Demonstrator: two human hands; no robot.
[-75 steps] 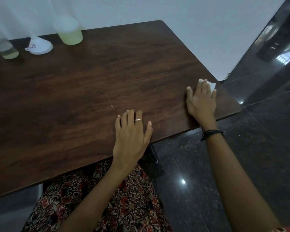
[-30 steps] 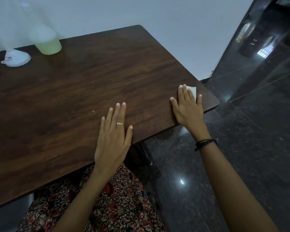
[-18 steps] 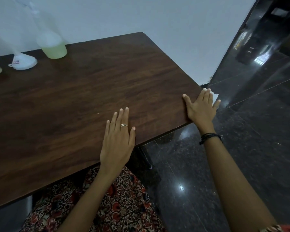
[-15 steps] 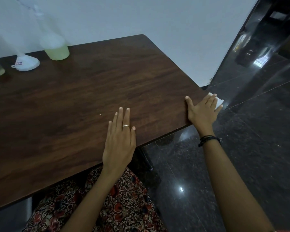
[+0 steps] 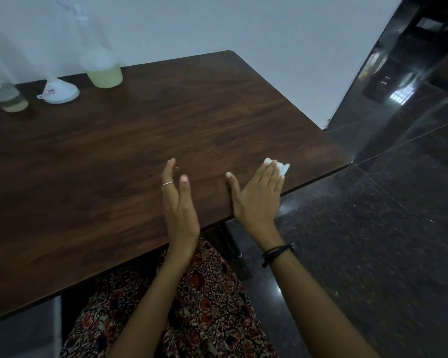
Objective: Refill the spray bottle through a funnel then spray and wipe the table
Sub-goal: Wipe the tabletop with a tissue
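Fingers [image 5: 269, 177] of right hand [image 5: 256, 200] spread flat on a white cloth [image 5: 282, 167] at the tabletop [image 5: 114, 164] edge near 3 o'clock, most of the cloth hidden beneath them; fingers of left hand [image 5: 179, 202] straight and unclenched, turned edge-on just beside, gripping nothing. Spray bottle [image 5: 101, 68] with pale green liquid at 11 o'clock, top blurred against the wall; white funnel [image 5: 58, 93] upside down beside it, then a clear container [image 5: 8, 99] cut off by the left frame edge.
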